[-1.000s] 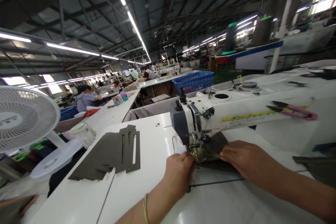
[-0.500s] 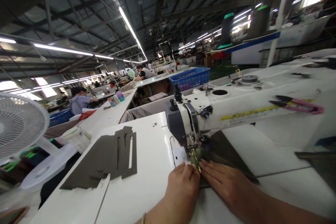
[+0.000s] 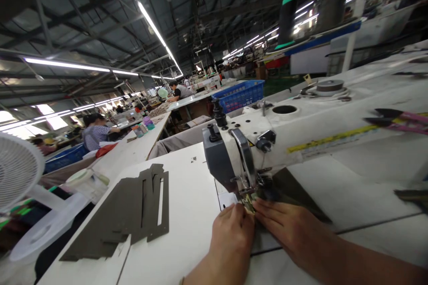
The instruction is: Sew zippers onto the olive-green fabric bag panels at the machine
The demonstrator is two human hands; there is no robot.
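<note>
A gold metal zipper (image 3: 248,203) runs out from under the presser foot of a white sewing machine (image 3: 245,142). My left hand (image 3: 233,236) is closed at the near end of the zipper, its fingertips curled down and partly hidden. Flat on the dark olive fabric (image 3: 297,191) lies my right hand (image 3: 290,227), fingers stretched out and their tips beside the zipper. Part of this fabric extends behind the right hand, to the right of the needle area.
A stack of grey-brown cut panels (image 3: 133,209) lies on the white table at left. Beyond it stand a white fan (image 3: 20,173) and a clear plastic container (image 3: 88,182). Pink-handled snips (image 3: 401,120) rest on the machine arm. Co-workers sit farther back, near a blue crate (image 3: 239,95).
The view has shifted a little closer to the machine. Less of the zipper shows in front of the presser foot, and both hands are slightly nearer to it.
</note>
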